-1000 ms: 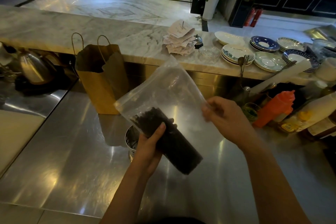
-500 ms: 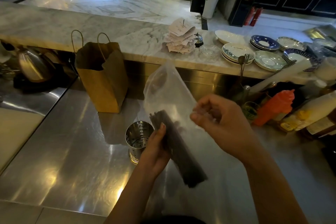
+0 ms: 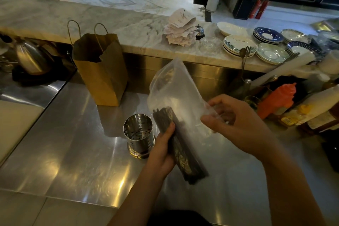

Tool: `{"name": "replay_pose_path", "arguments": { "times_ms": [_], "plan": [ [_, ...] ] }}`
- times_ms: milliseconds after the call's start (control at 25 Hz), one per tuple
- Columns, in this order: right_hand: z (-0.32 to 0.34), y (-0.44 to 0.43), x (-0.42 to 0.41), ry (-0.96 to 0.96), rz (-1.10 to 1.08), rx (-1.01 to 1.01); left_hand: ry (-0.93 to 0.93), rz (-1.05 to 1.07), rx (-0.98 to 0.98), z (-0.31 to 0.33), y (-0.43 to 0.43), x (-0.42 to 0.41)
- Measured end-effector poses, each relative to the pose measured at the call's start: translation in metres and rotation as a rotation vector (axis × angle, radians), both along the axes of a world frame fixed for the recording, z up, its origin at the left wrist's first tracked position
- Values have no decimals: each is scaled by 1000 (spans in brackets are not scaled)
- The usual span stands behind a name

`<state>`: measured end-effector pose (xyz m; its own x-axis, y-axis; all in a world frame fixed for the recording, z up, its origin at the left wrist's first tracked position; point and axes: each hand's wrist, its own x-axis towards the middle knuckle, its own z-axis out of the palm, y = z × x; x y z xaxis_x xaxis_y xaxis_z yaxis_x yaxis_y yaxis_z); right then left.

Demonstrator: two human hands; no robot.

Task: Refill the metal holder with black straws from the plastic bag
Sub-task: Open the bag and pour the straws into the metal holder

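Plastic bag (image 3: 176, 90) of black straws (image 3: 180, 145), left hand (image 3: 161, 152) gripping, metal holder (image 3: 138, 133) beside

The plastic bag (image 3: 174, 88) has turned more upright, uncovering the metal holder (image 3: 138, 134).

Pretty dim and warm overall, streaky glare all over the steel counter (image 3: 73, 152), fisheye bend at edges, slightly soft.

Black straws (image 3: 183, 154) hazy inside plastic bag (image 3: 174, 86)
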<state>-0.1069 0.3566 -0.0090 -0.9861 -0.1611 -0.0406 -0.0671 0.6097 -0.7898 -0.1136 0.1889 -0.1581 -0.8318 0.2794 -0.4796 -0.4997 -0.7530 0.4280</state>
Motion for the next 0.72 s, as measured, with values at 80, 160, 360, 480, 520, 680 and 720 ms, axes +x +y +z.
{"name": "replay_pose_path", "arguments": {
  "times_ms": [80, 160, 360, 480, 520, 680, 720],
  "plan": [
    [-5, 15, 7, -66, -22, -44, -22, 44, 61, -4, 5, -1],
    [-16, 31, 15, -103, -69, -138, -27, 80, 104, -5, 13, -1],
    [-55, 62, 37, -239, -242, -684, -60, 155, 203, -5, 43, -1],
    [-84, 67, 44, -252, -246, -636, -56, 179, 227, 0, 66, 1],
    [-92, 66, 45, -256, -237, -599, -40, 177, 218, 1, 72, 3],
    [-112, 77, 46, -224, -195, -503, -7, 188, 145, -1, 89, 13],
    [-113, 80, 44, -206, -187, -490, 1, 189, 120, -3, 89, 15]
  ]
}}
